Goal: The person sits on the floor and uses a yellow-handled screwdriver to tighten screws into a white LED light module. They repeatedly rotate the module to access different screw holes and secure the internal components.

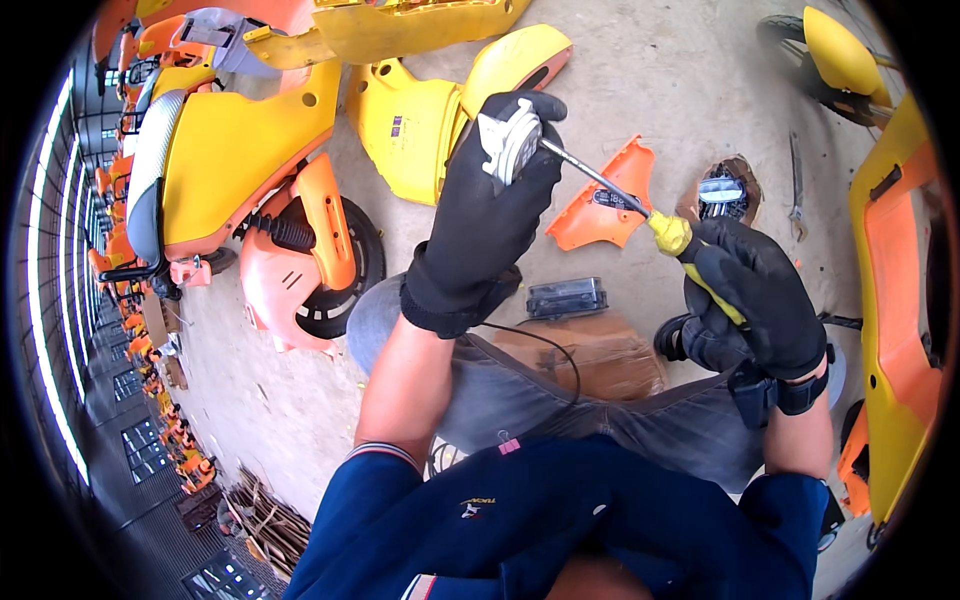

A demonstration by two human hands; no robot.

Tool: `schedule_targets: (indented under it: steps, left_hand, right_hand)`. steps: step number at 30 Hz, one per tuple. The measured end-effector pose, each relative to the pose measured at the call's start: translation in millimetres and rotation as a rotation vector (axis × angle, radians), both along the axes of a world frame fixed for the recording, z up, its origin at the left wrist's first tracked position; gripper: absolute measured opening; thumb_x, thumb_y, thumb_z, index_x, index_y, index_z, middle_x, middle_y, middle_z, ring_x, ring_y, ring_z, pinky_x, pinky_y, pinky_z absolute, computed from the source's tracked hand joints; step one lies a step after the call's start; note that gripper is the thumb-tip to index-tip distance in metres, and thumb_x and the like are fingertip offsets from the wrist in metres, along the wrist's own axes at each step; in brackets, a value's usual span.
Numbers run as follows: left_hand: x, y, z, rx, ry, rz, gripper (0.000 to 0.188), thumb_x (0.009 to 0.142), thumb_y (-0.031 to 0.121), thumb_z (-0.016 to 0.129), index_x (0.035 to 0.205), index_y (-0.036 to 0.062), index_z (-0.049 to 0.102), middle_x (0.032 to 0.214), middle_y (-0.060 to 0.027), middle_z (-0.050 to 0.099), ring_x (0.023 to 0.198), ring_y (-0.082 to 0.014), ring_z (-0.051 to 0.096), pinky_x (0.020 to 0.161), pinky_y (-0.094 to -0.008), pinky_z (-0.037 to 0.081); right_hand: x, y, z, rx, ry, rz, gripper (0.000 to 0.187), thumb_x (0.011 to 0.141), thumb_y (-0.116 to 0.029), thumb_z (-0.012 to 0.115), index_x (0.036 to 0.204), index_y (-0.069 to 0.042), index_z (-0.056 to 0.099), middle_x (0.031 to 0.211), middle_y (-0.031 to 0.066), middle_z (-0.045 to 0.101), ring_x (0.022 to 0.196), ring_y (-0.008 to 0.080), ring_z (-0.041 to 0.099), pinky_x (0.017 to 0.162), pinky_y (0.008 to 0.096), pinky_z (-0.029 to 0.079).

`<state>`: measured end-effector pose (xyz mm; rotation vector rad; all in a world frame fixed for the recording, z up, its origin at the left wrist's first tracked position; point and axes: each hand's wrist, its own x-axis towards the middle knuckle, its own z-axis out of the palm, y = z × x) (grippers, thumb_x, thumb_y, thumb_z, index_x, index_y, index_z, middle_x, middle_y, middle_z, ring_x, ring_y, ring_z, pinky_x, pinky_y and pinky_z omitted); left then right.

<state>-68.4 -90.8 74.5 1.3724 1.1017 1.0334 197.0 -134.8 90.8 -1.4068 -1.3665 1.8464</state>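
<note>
Both hands wear black gloves. My left hand (505,190) is raised in front of me, its fingers closed round a small white plastic part (512,142) with a ridged, rounded body. In my right hand (750,290) is a screwdriver (672,236) with a yellow handle and a long metal shaft. The shaft slants up to the left, and its tip meets the right side of the white part; the exact contact point is too small to make out. Beneath the shaft, on the floor, lies an orange plastic panel (612,196) with a dark label.
A cardboard piece (590,360) and a clear plastic box (567,298) lie before my knees. Right of them are a torn box of small hardware (728,190) and a wrench (796,185). Yellow body panels (405,125) and yellow-orange scooters (240,170) stand around; another body (895,330) borders the right.
</note>
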Motion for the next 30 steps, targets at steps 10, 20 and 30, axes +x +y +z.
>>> schedule_targets:
  steps: [10, 20, 30]
  left_hand:
    - [-6, 8, 2, -0.102, -0.188, 0.072, 0.042, 0.089, 0.008, 0.059, 0.127, -0.0024, 0.047, 0.091, -0.0044, 0.058, 0.083, -0.0126, 0.058, 0.079, -0.0278, 0.05]
    - [-3, 9, 1, -0.078, -0.157, 0.019, 0.04, 0.09, 0.007, 0.061, 0.127, -0.0007, 0.049, 0.092, -0.004, 0.057, 0.083, -0.0123, 0.059, 0.079, -0.0284, 0.051]
    - [-3, 8, 3, -0.082, -0.175, 0.031, 0.04, 0.09, 0.007, 0.062, 0.127, -0.0006, 0.049, 0.092, -0.0041, 0.057, 0.082, -0.0129, 0.06, 0.077, -0.0283, 0.052]
  right_hand:
    - [-12, -11, 1, 0.802, -0.3, -0.068, 0.045, 0.078, -0.006, 0.074, 0.122, -0.001, 0.064, 0.101, 0.0124, 0.069, 0.084, 0.0215, 0.064, 0.077, 0.0325, 0.05]
    - [-16, -14, -3, 0.888, -0.407, -0.039, 0.044, 0.077, -0.002, 0.071, 0.12, -0.002, 0.065, 0.099, 0.0127, 0.067, 0.088, 0.0226, 0.065, 0.079, 0.0315, 0.051]
    - [-17, -13, -4, 0.942, -0.399, -0.03, 0.046, 0.077, -0.006, 0.075, 0.122, -0.003, 0.064, 0.097, 0.013, 0.066, 0.084, 0.0251, 0.064, 0.075, 0.0338, 0.05]
